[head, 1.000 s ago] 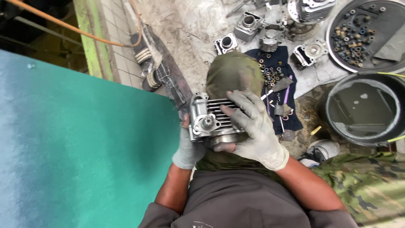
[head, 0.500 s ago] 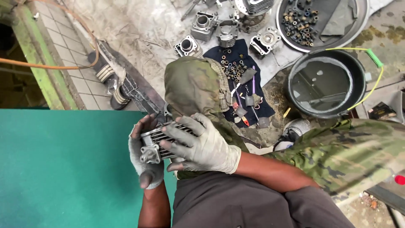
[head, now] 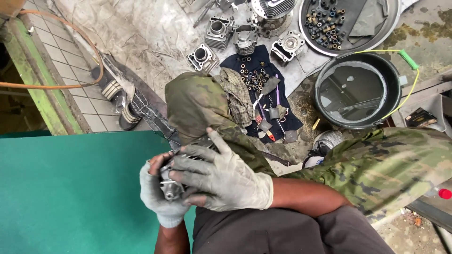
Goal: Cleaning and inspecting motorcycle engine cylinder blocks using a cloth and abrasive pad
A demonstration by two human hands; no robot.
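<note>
At the far left, a green tabletop (head: 61, 197) fills the corner below a tiled ledge (head: 61, 61) with an orange hose (head: 52, 86) looped across it. Just past the table's edge, my left hand (head: 157, 202) cups a finned metal engine cylinder (head: 172, 181) from beneath, fingers wrapped about it. My right hand (head: 226, 181) lies over the top, fingers spread across the fins and pressing down, so the part sits clamped between both gloves above my lap. To turn it well, I judge the lower palm should carry the weight while the upper fingers stay off the sharp fin edges (the gloves look grimy and likely slick). Further right, a dark cloth (head: 263, 89) holds small rings and tools, then a black bucket (head: 358, 89) of murky liquid on gritty ground.
</note>
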